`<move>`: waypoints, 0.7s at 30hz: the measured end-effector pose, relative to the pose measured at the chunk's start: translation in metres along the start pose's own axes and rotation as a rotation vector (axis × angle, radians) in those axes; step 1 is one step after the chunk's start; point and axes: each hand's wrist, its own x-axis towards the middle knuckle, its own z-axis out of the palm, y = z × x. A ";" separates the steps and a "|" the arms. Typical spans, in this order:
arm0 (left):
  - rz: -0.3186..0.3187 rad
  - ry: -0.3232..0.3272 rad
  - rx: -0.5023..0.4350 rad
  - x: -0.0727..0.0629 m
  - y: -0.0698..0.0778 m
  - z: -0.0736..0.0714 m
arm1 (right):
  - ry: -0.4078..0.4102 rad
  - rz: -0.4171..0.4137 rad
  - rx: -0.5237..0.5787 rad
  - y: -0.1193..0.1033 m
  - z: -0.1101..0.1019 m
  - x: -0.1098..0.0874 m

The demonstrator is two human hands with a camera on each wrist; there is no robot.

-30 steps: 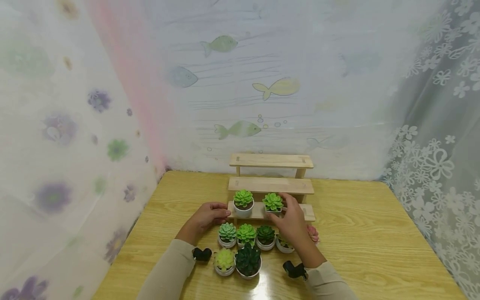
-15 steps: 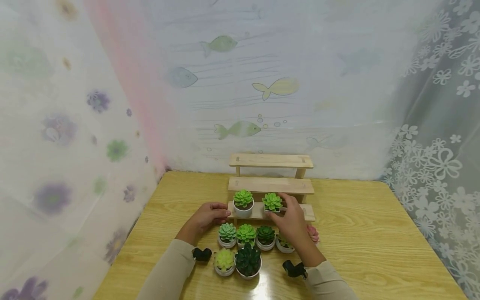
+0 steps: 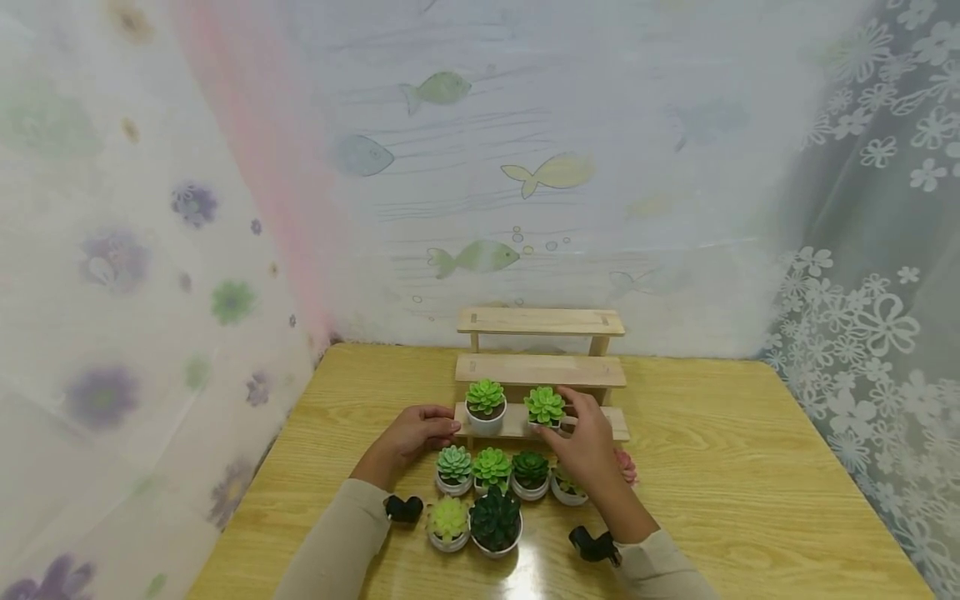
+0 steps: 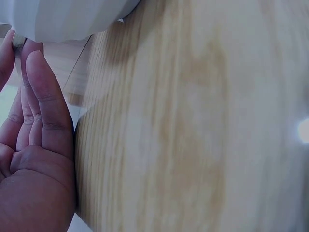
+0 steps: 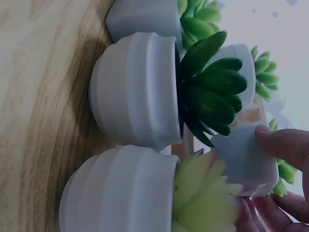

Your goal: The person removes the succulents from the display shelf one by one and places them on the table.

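Observation:
My right hand (image 3: 588,437) holds a bright green potted succulent (image 3: 545,406) by its white pot, at the right half of the lowest step of a wooden three-step plant stand (image 3: 540,369). In the right wrist view, thumb and fingers grip the squarish white pot (image 5: 246,159) from opposite sides. At the left end of that same step, my left hand (image 3: 408,435) pinches the board between thumb and fingers. The pinched wooden edge (image 4: 18,42) shows only slightly in the left wrist view. Another green succulent in a round white pot (image 3: 486,408) stands on the step's left part.
Several potted succulents stand in front of the stand, among them a dark green one (image 3: 496,522) and a yellow-green one (image 3: 448,521). A pink one (image 3: 626,467) is partly hidden behind my right wrist. Behind the wooden table (image 3: 720,467) hangs a fish-patterned curtain (image 3: 480,167).
Both hands keep their holds, and the pots stay in place. The right wrist has shifted very slightly right.

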 end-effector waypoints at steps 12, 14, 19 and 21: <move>-0.016 -0.001 -0.012 -0.004 -0.001 -0.002 | 0.001 -0.051 0.031 -0.007 -0.012 -0.025; -0.022 0.001 -0.010 -0.005 -0.001 -0.002 | -0.010 -0.053 0.042 -0.009 -0.015 -0.030; -0.022 0.002 -0.010 -0.003 0.002 -0.001 | -0.014 -0.077 0.061 -0.008 -0.021 -0.043; -0.019 0.000 -0.009 -0.002 0.003 0.000 | -0.013 -0.092 0.065 -0.007 -0.023 -0.048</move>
